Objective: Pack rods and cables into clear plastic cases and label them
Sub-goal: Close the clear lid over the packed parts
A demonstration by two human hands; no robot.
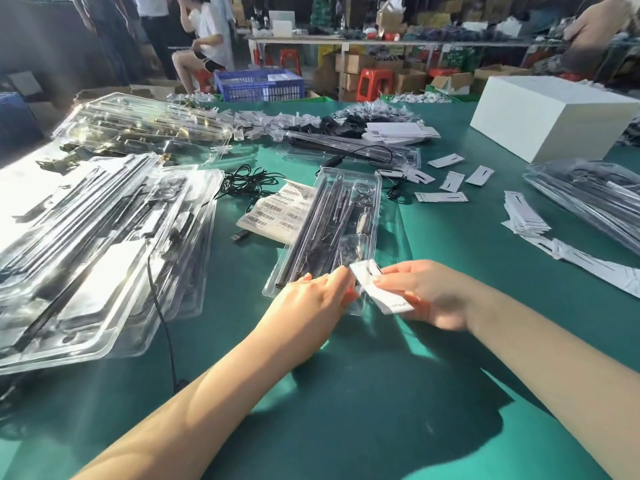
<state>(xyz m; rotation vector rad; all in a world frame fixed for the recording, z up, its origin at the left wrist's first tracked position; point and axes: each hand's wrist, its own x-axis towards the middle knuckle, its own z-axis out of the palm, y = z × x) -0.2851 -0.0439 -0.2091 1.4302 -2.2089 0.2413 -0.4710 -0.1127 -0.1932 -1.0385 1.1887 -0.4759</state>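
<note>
A clear plastic case (332, 223) lies on the green table (363, 393) in front of me, with dark rods and small parts inside. At its near end both hands hold a white paper card (379, 289). My right hand (420, 294) grips the card from the right. My left hand (313, 299) pinches the card's left edge over the near end of the case. A sheet of barcode labels (273, 213) lies just left of the case, beside loose black cables (247, 183).
Stacks of packed clear cases (104, 237) fill the left side, more (588, 195) sit at the right. Loose white cards (450, 181) are scattered to the right. A white box (550, 116) stands at the far right. People and cartons are beyond the table.
</note>
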